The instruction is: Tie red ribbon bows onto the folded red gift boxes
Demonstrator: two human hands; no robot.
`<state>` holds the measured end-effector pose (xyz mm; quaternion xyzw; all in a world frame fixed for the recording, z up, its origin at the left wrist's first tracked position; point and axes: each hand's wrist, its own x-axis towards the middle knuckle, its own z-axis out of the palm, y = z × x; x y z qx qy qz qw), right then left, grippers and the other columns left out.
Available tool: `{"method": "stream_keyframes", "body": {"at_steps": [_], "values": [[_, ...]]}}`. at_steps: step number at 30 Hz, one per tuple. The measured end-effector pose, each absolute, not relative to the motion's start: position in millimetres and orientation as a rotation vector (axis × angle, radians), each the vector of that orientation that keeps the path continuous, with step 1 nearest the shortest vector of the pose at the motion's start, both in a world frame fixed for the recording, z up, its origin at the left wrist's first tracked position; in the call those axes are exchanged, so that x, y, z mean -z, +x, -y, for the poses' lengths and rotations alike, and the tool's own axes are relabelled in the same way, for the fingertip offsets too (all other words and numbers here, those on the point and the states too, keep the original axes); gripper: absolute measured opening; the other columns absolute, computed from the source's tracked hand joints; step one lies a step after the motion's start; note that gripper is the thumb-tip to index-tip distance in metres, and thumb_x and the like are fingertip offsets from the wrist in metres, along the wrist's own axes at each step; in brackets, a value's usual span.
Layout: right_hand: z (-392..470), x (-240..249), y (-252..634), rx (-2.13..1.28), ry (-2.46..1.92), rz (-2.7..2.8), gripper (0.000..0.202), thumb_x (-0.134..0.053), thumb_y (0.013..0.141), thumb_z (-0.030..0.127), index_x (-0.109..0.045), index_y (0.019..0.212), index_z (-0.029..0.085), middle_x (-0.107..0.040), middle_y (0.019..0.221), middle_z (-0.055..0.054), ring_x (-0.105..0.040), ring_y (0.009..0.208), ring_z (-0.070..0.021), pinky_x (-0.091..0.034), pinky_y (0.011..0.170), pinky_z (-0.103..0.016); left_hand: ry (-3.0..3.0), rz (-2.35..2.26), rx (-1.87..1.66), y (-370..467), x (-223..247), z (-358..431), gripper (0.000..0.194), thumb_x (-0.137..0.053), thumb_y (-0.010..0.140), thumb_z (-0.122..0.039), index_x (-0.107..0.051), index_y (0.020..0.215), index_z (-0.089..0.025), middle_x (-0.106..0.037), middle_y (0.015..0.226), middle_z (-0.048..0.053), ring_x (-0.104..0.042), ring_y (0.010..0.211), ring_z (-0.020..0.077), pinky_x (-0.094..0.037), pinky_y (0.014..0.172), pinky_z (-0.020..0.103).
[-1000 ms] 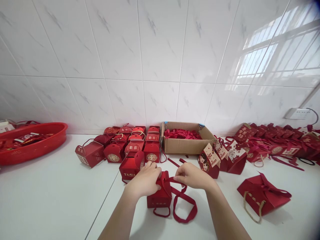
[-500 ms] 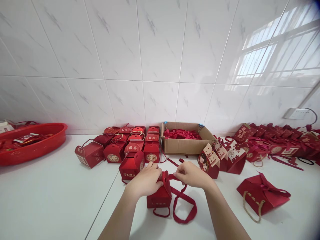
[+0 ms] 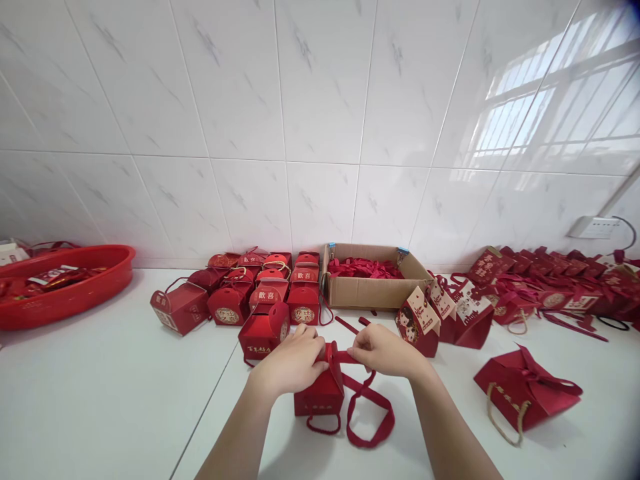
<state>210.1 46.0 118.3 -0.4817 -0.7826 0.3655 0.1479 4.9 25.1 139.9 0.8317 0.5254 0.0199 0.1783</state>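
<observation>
A small red gift box [image 3: 320,395] stands upright on the white table in front of me, a cord handle hanging from its near side. My left hand [image 3: 299,357] grips its top from the left, some fingertips hidden behind it. From the top of the box a dark red ribbon [image 3: 349,357] runs to my right hand [image 3: 376,347], which pinches it between thumb and fingers. More of this ribbon lies in a loop on the table, right of the box. Just behind my left hand sits another red gift box [image 3: 264,332].
Rows of red gift boxes [image 3: 269,290] stand behind my left hand. A cardboard carton [image 3: 367,293] holds dark red ribbons. To the right are tagged boxes [image 3: 419,323], a bow-tied box [image 3: 525,390] and a long row of boxes [image 3: 550,287]. A red basin [image 3: 100,293] stands far left.
The ribbon between the box and my right hand looks a little flatter and straighter. Both hands stay almost in the same place.
</observation>
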Motion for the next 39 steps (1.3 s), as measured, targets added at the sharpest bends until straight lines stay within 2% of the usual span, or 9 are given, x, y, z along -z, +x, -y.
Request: {"method": "stream_keyframes", "body": {"at_steps": [8, 14, 18, 20, 22, 24, 26, 32, 39], "values": [[-48.5, -113.4, 202.3, -1.019, -1.369, 2.294, 0.03, -0.048, 0.075, 0.023, -0.041, 0.046, 0.017, -0.053, 0.046, 0.001, -0.043, 0.043, -0.0078, -0.027, 0.043, -0.02, 2.4, -1.431, -0.052, 6.8, -134.2, -28.3, 0.021, -0.039, 0.089, -0.028, -0.057, 0.08, -0.02, -0.057, 0.098, 0.008, -0.049, 0.102, 0.0257, -0.042, 0.086, 0.04], [-48.7, -109.9, 202.6, -0.996, -1.37, 2.314, 0.029, -0.048, 0.076, 0.021, -0.04, 0.048, 0.017, -0.054, 0.047, 0.001, -0.043, 0.045, -0.008, -0.027, 0.043, -0.02, 2.436, -1.421, -0.081, 7.8, -133.1, -30.7, 0.024, -0.037, 0.089, -0.025, -0.058, 0.079, -0.021, -0.058, 0.093, 0.007, -0.05, 0.099, 0.0256, -0.043, 0.083, 0.04], [-48.7, -108.6, 203.9, -0.981, -1.379, 2.362, 0.028, -0.047, 0.078, 0.022, -0.049, 0.05, 0.016, -0.061, 0.052, -0.001, -0.049, 0.048, -0.0097, -0.033, 0.046, -0.021, 2.416, -1.428, -0.151, 7.2, -134.0, -31.7, 0.021, -0.042, 0.086, -0.027, -0.061, 0.077, -0.021, -0.058, 0.092, 0.007, -0.051, 0.098, 0.0254, -0.044, 0.077, 0.035], [-48.8, -108.1, 204.6, -0.94, -1.375, 2.352, 0.025, -0.048, 0.081, 0.025, -0.062, 0.063, 0.016, -0.068, 0.065, -0.004, -0.058, 0.059, -0.0138, -0.04, 0.053, -0.023, 2.396, -1.437, -0.193, 7.0, -134.8, -31.8, 0.023, -0.043, 0.087, -0.028, -0.063, 0.078, -0.021, -0.058, 0.091, 0.006, -0.053, 0.096, 0.0252, -0.044, 0.074, 0.034], [-49.0, -107.8, 205.0, -0.846, -1.354, 2.29, 0.027, -0.05, 0.083, 0.032, -0.069, 0.092, 0.016, -0.071, 0.094, -0.009, -0.064, 0.084, -0.0211, -0.047, 0.072, -0.029, 2.384, -1.456, -0.257, 7.4, -136.8, -31.0, 0.023, -0.043, 0.087, -0.029, -0.065, 0.08, -0.023, -0.058, 0.091, 0.006, -0.053, 0.095, 0.0248, -0.044, 0.073, 0.034], [-49.2, -108.1, 204.4, -0.794, -1.302, 2.219, 0.038, -0.051, 0.084, 0.035, -0.063, 0.116, 0.017, -0.063, 0.122, -0.011, -0.056, 0.112, -0.0259, -0.043, 0.094, -0.037, 2.387, -1.486, -0.353, 8.7, -140.6, -28.9, 0.023, -0.044, 0.087, -0.028, -0.066, 0.08, -0.024, -0.059, 0.092, 0.004, -0.054, 0.095, 0.0239, -0.043, 0.077, 0.034], [-49.0, -109.7, 202.8, -0.843, -1.192, 2.187, 0.04, -0.051, 0.086, 0.034, -0.059, 0.122, 0.019, -0.058, 0.129, -0.009, -0.051, 0.12, -0.0249, -0.037, 0.102, -0.038, 2.365, -1.505, -0.494, 10.3, -146.3, -25.2, 0.023, -0.045, 0.088, -0.028, -0.066, 0.079, -0.026, -0.06, 0.095, 0.002, -0.054, 0.095, 0.0219, -0.041, 0.08, 0.034], [-43.8, -121.4, 197.8, -1.085, -0.942, 2.085, 0.021, -0.051, 0.089, 0.034, -0.067, 0.095, 0.022, -0.068, 0.101, -0.002, -0.06, 0.096, -0.0184, -0.044, 0.089, -0.031, 2.216, -1.576, -0.682, 8.5, -164.2, -10.2, 0.027, -0.038, 0.091, -0.034, -0.063, 0.084, -0.028, -0.059, 0.093, -0.001, -0.058, 0.08, 0.0176, -0.041, 0.068, 0.029], [-36.5, -134.5, 208.2, -0.947, -0.973, 1.831, 0.028, -0.052, 0.089, 0.042, -0.059, 0.077, 0.019, -0.059, 0.076, 0.0, -0.052, 0.072, -0.0145, -0.042, 0.067, -0.026, 2.171, -1.797, -0.034, -7.8, -157.5, -8.1, 0.007, -0.052, 0.079, -0.028, -0.052, 0.08, -0.022, -0.06, 0.08, 0.003, -0.059, 0.072, 0.0229, -0.036, 0.057, 0.03]]}}
